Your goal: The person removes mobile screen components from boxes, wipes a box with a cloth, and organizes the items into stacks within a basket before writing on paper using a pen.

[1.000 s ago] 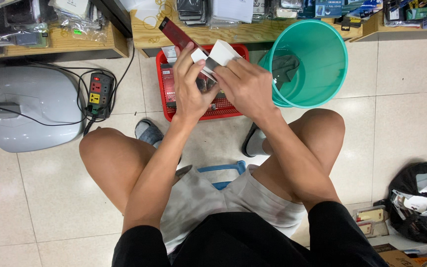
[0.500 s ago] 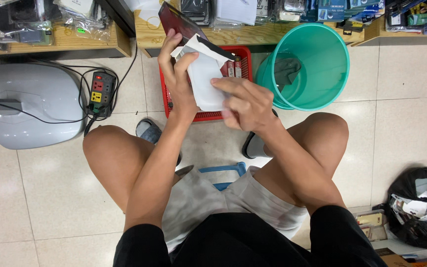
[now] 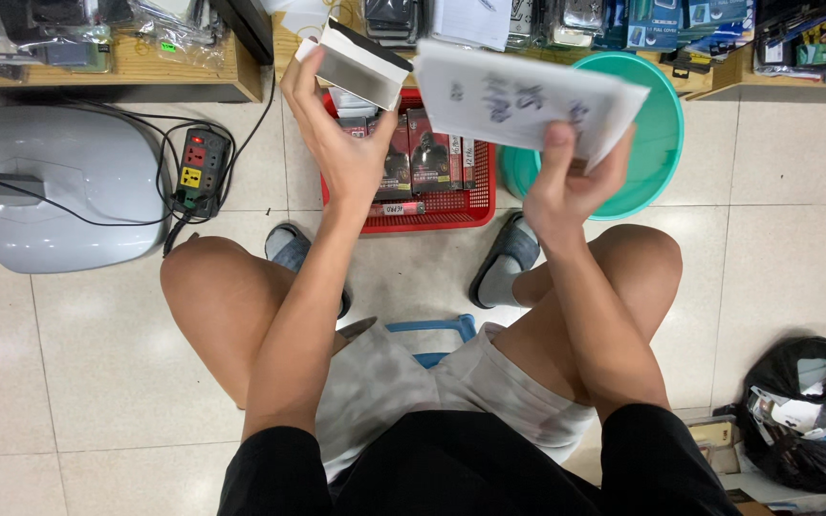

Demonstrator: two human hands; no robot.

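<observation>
My left hand [image 3: 336,143] holds a small box [image 3: 356,65] with a dark top and pale side, raised above the red basket [image 3: 437,212]. My right hand [image 3: 561,186] grips a white paper envelope [image 3: 528,100] with dark handwriting, held over the rim of the teal bucket [image 3: 657,143]. The red basket on the floor between my feet holds several dark red packaged boxes [image 3: 427,153]. I sit on a low blue stool [image 3: 432,334] with knees apart.
A grey appliance base [image 3: 59,186] and a black power strip [image 3: 198,172] with cables lie at left. Wooden shelves [image 3: 126,67] with packaged goods run along the top. A black rubbish bag [image 3: 810,411] sits at lower right. Grey slippers [image 3: 504,258] are on my feet.
My hands have drawn apart: the left now holds the box alone, and the right has pulled the white envelope away to the right, over the bucket.
</observation>
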